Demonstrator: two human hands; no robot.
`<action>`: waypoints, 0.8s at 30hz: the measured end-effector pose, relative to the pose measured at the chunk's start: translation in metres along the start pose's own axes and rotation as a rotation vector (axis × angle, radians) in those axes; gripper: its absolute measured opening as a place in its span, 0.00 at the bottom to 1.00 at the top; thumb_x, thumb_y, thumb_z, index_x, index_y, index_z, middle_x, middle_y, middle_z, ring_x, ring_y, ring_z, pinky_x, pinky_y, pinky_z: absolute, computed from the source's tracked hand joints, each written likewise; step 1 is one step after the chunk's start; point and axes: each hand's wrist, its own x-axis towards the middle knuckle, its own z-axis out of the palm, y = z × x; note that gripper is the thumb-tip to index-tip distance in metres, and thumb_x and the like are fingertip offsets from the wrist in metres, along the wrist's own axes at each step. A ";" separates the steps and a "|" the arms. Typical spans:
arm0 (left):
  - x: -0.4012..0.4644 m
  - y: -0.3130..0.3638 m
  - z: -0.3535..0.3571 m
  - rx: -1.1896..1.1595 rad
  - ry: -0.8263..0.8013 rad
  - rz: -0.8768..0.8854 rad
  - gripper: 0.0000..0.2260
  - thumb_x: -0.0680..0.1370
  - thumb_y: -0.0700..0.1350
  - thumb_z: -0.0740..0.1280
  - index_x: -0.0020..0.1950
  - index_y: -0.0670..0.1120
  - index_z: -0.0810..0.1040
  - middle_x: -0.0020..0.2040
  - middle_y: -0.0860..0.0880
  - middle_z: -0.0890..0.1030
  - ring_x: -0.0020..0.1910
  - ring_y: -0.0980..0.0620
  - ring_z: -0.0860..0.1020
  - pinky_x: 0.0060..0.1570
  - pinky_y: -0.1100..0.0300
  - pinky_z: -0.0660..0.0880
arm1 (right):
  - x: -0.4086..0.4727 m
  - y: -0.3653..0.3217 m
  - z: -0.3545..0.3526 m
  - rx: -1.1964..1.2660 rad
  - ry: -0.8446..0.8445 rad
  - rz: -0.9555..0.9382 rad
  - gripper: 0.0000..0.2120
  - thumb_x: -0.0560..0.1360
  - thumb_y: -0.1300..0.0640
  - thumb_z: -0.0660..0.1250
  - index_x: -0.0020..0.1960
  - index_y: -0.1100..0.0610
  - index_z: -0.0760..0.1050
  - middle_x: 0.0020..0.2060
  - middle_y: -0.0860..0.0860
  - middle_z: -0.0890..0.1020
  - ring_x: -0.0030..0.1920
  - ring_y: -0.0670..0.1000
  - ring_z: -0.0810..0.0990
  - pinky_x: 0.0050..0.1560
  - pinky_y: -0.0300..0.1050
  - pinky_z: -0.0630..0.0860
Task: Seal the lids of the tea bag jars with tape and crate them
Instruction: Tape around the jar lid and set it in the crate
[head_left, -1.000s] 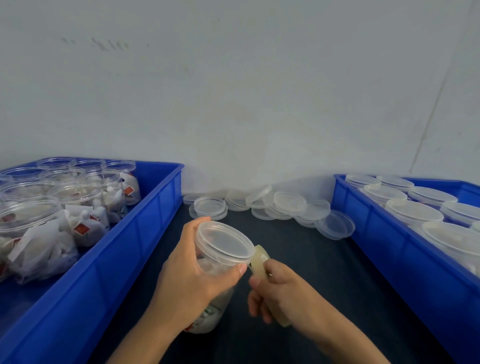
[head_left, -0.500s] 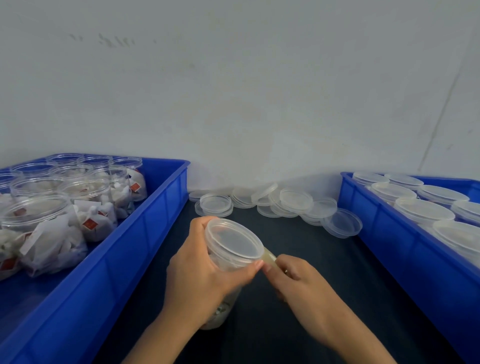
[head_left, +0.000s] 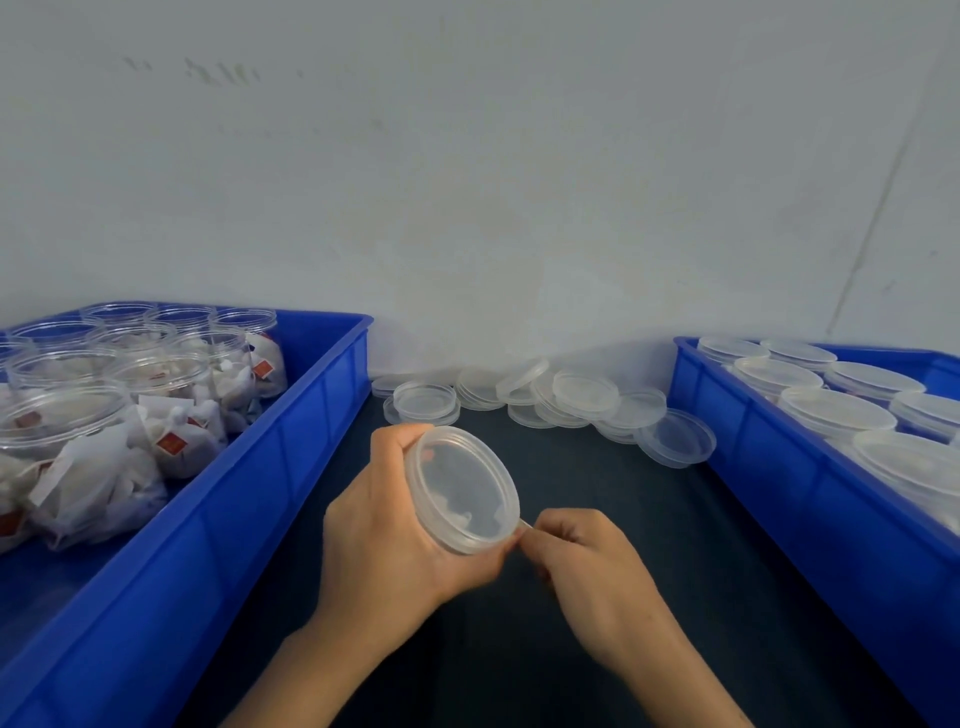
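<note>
1. The left hand (head_left: 395, 540) is gripping a jar (head_left: 462, 493) above the dark bench (head_left: 597, 519), between two blue crates, with the fingers curled round its neck and the lid (head_left: 464, 491) tilted toward the camera.
2. The right hand (head_left: 582, 561) is sitting just beside the lid's lower right rim, its fingers pinching a thin strip of tape (head_left: 523, 526) that is touching the rim. The roll itself is hidden.
3. Judging by this, the sealing step is in hand: tape is being started or laid where lid meets jar, and crating is not yet done for this jar.
4. The left crate (head_left: 291, 467) is holding open jars of tea bags (head_left: 171, 415), none lidded that I can see; the right crate (head_left: 769, 467) is holding lidded jars (head_left: 831, 410), which suggests it is taking the finished ones.
5. Loose lids (head_left: 582, 395) are lying in a heap at the back of the bench, against the wall.
6. The next move probably calls for turning the jar with the left hand while the right is keeping the tape taut and pressed onto the seam, so it is not wrinkling or slipping off the rim, then tearing it off.
</note>
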 end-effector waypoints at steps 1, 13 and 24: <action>0.000 0.001 0.000 0.020 0.012 0.013 0.41 0.53 0.68 0.76 0.61 0.52 0.68 0.50 0.61 0.76 0.42 0.62 0.76 0.39 0.75 0.67 | 0.000 0.000 0.001 -0.004 0.018 0.002 0.15 0.74 0.51 0.64 0.31 0.53 0.65 0.25 0.47 0.65 0.31 0.49 0.63 0.34 0.46 0.62; 0.002 0.009 0.003 0.162 0.019 0.063 0.42 0.54 0.65 0.76 0.61 0.48 0.69 0.48 0.53 0.79 0.42 0.55 0.79 0.37 0.74 0.62 | 0.007 0.004 0.009 -0.233 0.155 -0.014 0.14 0.76 0.51 0.59 0.33 0.54 0.64 0.27 0.47 0.68 0.29 0.49 0.65 0.30 0.43 0.63; 0.003 0.018 0.007 0.239 0.092 0.157 0.42 0.54 0.58 0.80 0.62 0.44 0.69 0.49 0.49 0.81 0.43 0.48 0.82 0.36 0.56 0.78 | 0.014 0.005 0.006 -0.254 0.198 -0.010 0.13 0.76 0.54 0.56 0.34 0.54 0.63 0.28 0.47 0.69 0.30 0.48 0.66 0.31 0.43 0.63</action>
